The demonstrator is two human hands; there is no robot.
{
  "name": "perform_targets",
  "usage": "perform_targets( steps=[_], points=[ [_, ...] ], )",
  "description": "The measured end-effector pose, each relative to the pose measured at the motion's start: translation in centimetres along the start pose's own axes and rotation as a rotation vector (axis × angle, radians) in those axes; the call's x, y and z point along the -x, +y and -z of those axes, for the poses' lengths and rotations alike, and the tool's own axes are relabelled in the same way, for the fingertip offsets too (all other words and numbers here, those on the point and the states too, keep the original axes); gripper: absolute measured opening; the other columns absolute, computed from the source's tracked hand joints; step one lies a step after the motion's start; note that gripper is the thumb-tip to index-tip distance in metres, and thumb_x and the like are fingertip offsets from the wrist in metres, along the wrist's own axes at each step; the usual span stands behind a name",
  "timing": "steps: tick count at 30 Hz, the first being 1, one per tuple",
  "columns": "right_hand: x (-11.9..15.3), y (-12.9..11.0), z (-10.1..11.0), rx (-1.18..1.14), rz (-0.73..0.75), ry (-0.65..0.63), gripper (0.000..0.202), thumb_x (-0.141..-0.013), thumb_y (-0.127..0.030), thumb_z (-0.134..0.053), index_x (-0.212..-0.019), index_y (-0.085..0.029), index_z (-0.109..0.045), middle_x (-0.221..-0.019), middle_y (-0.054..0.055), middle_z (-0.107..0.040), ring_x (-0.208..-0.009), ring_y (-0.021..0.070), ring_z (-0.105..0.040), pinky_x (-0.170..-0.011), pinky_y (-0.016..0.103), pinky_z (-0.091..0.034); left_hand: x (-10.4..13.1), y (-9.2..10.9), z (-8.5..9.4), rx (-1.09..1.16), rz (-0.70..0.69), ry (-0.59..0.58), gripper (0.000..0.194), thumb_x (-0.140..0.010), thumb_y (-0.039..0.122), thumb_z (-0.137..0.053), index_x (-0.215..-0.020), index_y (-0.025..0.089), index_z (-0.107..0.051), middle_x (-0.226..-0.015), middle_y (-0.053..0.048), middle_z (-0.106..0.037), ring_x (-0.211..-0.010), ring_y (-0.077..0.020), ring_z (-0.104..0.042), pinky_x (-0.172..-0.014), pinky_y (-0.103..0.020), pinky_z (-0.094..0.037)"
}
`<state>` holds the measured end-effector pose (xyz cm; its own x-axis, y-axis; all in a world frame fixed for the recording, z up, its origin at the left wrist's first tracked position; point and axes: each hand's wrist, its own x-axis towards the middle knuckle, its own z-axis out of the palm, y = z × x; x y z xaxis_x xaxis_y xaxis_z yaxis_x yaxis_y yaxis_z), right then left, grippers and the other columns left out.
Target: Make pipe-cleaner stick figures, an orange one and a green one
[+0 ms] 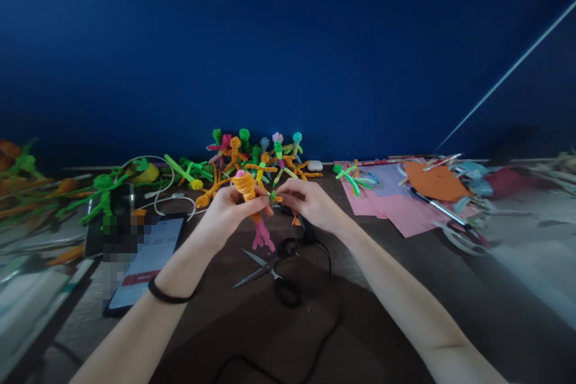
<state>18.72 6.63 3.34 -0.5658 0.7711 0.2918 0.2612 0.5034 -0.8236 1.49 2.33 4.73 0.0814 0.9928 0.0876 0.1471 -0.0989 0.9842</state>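
We face a plain dark blue wall (288,42) behind a dark brown table (382,264) whose back edge runs along its foot. Toward the right of that back edge we have a spread of flat pink paper sheets (411,222), with an irregular piece of orange paper (436,181) on top. At the middle of the back edge stands a crowded group of small fuzzy, stick-limbed figures (265,159) in green, orange, pink and blue. Nearer the table's left side we see a flat rectangular phone (155,258) with a lit screen. Between it and the sheets, just above the table, are our left hand (220,213) and right hand (310,201). Below them lie metal scissors with black handles (270,269), blades spread. Our left fingers grasp an orange-wound fuzzy figure with pink ends (245,185), held tilted in front of the group, its branching pink end hanging above the scissors. Our right fingers are drawn together just beside it, at a small green and orange fuzzy tip (273,195); we cannot tell whether they grip it. A small rounded white case (314,165) sits by the back edge, right of the group.
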Motion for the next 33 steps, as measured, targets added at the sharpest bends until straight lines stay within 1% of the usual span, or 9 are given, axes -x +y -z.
perform_targets(
  steps=[3,6,8,13,18,22,26,30,33],
  points=[
    [0.0,-0.1,-0.2,0.147,0.085,0.007,0.019,-0.081,-0.027,-0.047,-0.068,-0.015,-0.054,-0.069,0.001,-0.049,-0.066,0.0108,-0.046,-0.059,0.022,-0.033,-0.3,-0.3,0.1,-0.012,-0.019,0.075,0.017,-0.066,0.031,-0.062,-0.071,0.015,-0.059,-0.06,-0.001,-0.064,-0.057,-0.0136,-0.058,-0.057,-0.024,-0.046],
    [0.2,-0.3,-0.4,0.179,0.047,-0.088,0.021,-0.083,-0.025,-0.045,-0.065,-0.015,-0.051,-0.065,0.0,-0.05,-0.064,0.0105,-0.046,-0.059,0.022,-0.032,-0.6,-0.6,0.0,-0.068,-0.044,0.175,0.018,-0.066,0.031,-0.061,-0.072,0.014,-0.059,-0.064,-0.002,-0.065,-0.061,-0.0139,-0.058,-0.059,-0.023,-0.045],
    [0.4,-0.4,-0.6,0.195,0.013,-0.155,0.021,-0.083,-0.026,-0.043,-0.065,-0.016,-0.049,-0.06,-0.002,-0.048,-0.058,0.0091,-0.044,-0.055,0.021,-0.029,-0.7,-0.7,-0.1,-0.167,-0.05,0.206,0.019,-0.067,0.032,-0.059,-0.072,0.014,-0.059,-0.065,-0.002,-0.064,-0.062,-0.0141,-0.058,-0.058,-0.023,-0.044],
    [0.8,-0.9,-0.7,0.338,0.019,-0.201,0.021,-0.082,-0.026,-0.044,-0.063,-0.016,-0.045,-0.056,-0.003,-0.042,-0.051,0.0077,-0.035,-0.052,0.022,-0.024,-0.6,-1.3,-0.2,-0.62,-0.089,0.248,0.026,-0.07,0.039,-0.052,-0.066,0.015,-0.06,-0.052,0.001,-0.058,-0.052,-0.0136,-0.053,-0.05,-0.022,-0.037],
    [0.7,-1.1,-0.5,0.367,0.006,-0.175,0.017,-0.08,-0.024,-0.044,-0.066,-0.015,-0.049,-0.063,0.0,-0.05,-0.055,0.0087,-0.038,-0.053,0.023,-0.024,-0.5,-1.7,-0.5,-0.775,-0.093,0.177,0.023,-0.071,0.036,-0.048,-0.063,0.017,-0.057,-0.041,0.001,-0.053,-0.043,-0.0136,-0.05,-0.047,-0.022,-0.034],
    [0.6,-0.6,0.1,0.256,-0.052,-0.126,0.015,-0.081,-0.024,-0.042,-0.072,-0.016,-0.052,-0.066,0.0,-0.052,-0.057,0.0091,-0.042,-0.054,0.022,-0.027,-0.5,-1.8,-0.4,-0.739,-0.1,0.076,0.021,-0.072,0.033,-0.046,-0.067,0.017,-0.059,-0.042,0.001,-0.054,-0.041,-0.0134,-0.051,-0.047,-0.021,-0.035],
    [0.4,0.2,0.4,0.143,-0.125,-0.075,0.021,-0.083,-0.031,-0.038,-0.071,-0.016,-0.047,-0.059,-0.003,-0.045,-0.052,0.0081,-0.039,-0.051,0.021,-0.027,-0.7,-2.0,-0.1,-0.692,-0.128,0.014,0.024,-0.07,0.035,-0.05,-0.065,0.014,-0.061,-0.046,0.002,-0.055,-0.045,-0.0123,-0.051,-0.046,-0.02,-0.035],
    [0.1,0.8,0.5,0.092,-0.13,-0.055,0.028,-0.084,-0.036,-0.038,-0.064,-0.017,-0.041,-0.054,-0.005,-0.036,-0.049,0.0073,-0.034,-0.049,0.021,-0.025,-0.7,-1.6,-0.2,-0.502,-0.079,-0.046,0.023,-0.067,0.035,-0.056,-0.067,0.014,-0.063,-0.059,0.0,-0.063,-0.057,-0.0142,-0.057,-0.054,-0.021,-0.042],
    [-0.1,0.9,0.4,0.047,-0.125,-0.083,0.032,-0.085,-0.037,-0.037,-0.06,-0.016,-0.038,-0.052,-0.005,-0.037,-0.048,0.007,-0.035,-0.05,0.021,-0.027,-0.5,-1.0,-0.3,-0.327,-0.039,-0.064,0.019,-0.066,0.032,-0.058,-0.071,0.014,-0.063,-0.065,-0.001,-0.066,-0.062,-0.0154,-0.06,-0.061,-0.023,-0.045]
  ],
)
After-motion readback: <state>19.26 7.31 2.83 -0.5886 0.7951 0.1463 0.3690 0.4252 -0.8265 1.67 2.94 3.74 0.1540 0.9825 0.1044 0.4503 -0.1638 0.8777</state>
